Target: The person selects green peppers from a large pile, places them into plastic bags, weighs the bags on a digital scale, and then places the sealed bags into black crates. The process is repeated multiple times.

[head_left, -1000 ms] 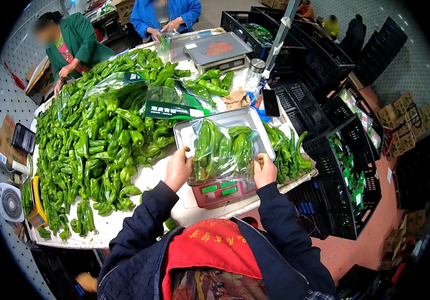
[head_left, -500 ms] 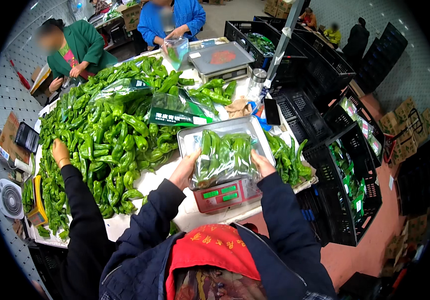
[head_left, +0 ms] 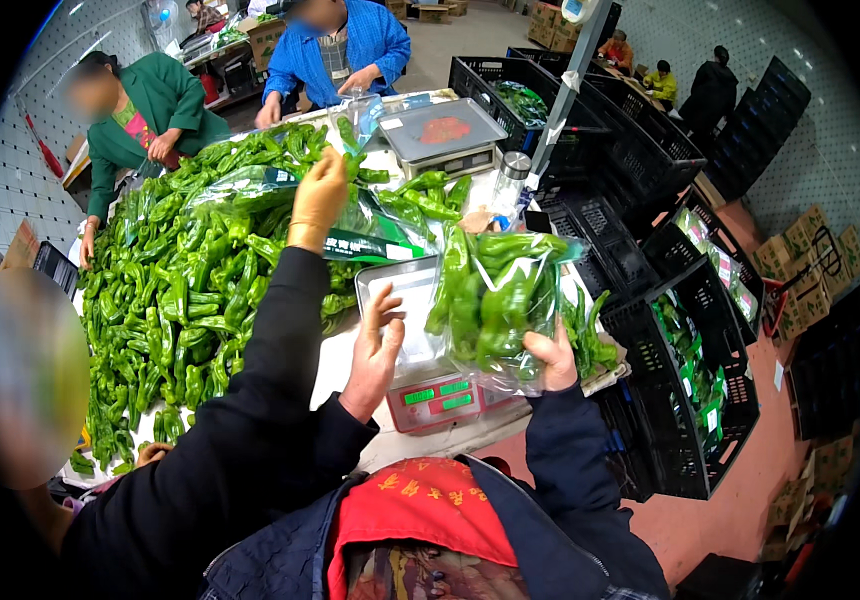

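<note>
My right hand point(head_left: 552, 358) grips the lower right side of a clear bag of green peppers point(head_left: 505, 300), lifted and tilted above the scale. My left hand point(head_left: 375, 350) is open beside the bag, fingers spread, holding nothing. Under them is the metal tray point(head_left: 390, 290) of a scale with a red base point(head_left: 438, 403) and lit green displays. A co-worker's gloved hand point(head_left: 320, 200) reaches over the pepper pile point(head_left: 190, 290) from the left, near flat printed packing bags point(head_left: 380, 245). Whether it holds anything I cannot tell.
Two other people stand at the table's far side, near a second scale point(head_left: 442, 128). A glass jar point(head_left: 512, 175) and a phone point(head_left: 538, 222) lie behind my scale. Black crates point(head_left: 690, 370), some with packed peppers, stand at the right. Loose peppers point(head_left: 590, 335) lie right of the scale.
The bag has come up off the scale tray and turned more upright in my right hand. My left hand has let go of it. The co-worker's gloved hand has swung rightward across the pile.
</note>
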The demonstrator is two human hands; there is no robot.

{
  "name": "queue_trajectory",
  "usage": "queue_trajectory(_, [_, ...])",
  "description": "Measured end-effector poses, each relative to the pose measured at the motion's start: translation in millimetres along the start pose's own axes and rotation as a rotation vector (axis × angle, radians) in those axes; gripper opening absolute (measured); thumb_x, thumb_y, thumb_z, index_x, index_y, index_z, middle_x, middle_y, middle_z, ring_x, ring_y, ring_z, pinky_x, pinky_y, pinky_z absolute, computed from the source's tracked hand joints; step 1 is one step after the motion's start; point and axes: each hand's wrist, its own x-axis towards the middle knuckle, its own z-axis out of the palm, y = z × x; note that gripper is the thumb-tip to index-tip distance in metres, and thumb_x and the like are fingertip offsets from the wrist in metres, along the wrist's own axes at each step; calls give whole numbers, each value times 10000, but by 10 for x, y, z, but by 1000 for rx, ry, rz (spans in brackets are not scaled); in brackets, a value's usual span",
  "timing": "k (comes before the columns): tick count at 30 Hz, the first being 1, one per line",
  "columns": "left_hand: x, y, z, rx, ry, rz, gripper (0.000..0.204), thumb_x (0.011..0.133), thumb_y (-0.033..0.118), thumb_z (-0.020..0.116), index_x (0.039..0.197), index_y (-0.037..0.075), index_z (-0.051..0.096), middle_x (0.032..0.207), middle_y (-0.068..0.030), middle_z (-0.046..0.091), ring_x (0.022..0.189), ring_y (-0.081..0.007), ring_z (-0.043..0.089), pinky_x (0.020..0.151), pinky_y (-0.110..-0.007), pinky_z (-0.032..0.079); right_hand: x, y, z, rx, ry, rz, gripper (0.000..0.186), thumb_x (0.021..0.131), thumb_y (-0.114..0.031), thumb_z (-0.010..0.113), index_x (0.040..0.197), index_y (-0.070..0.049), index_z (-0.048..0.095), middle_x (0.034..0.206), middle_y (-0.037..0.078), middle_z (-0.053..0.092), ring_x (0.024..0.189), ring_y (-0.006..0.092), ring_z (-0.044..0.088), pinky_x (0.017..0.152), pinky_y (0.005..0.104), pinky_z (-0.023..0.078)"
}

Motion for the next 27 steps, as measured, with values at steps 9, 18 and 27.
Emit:
queue_trajectory(9, [107,-485,-25,-777,-159,-482,561,929,510,480,1324,115,433,1304,-100,500,1191,-265,504,979,-426,430,-505,-23,608,-794,-82,-136,493,831,-53,684,1309,-30,569,1331,154,552,1082,221,591,810,316,534])
queue_trajectory(18, [3034,-1575,-902,1405,127,203,232,851,265,554,924,97,696,915,-101,677,859,-252,655,755,-419,508,-757,223,-870,-242,204,171,762,940,-433,640,1446,56,349,1374,187,513,1261,244,503,1038,364,413])
queue_trajectory(27, [2986,-941,344,2091,26,1024,262,780,232,581,895,70,753,1005,-109,691,1126,-280,536,993,-442,382,-1049,192,-865,-2,110,259,624,967,-377,613,1427,-14,399,1316,89,553,1138,193,575,954,336,482])
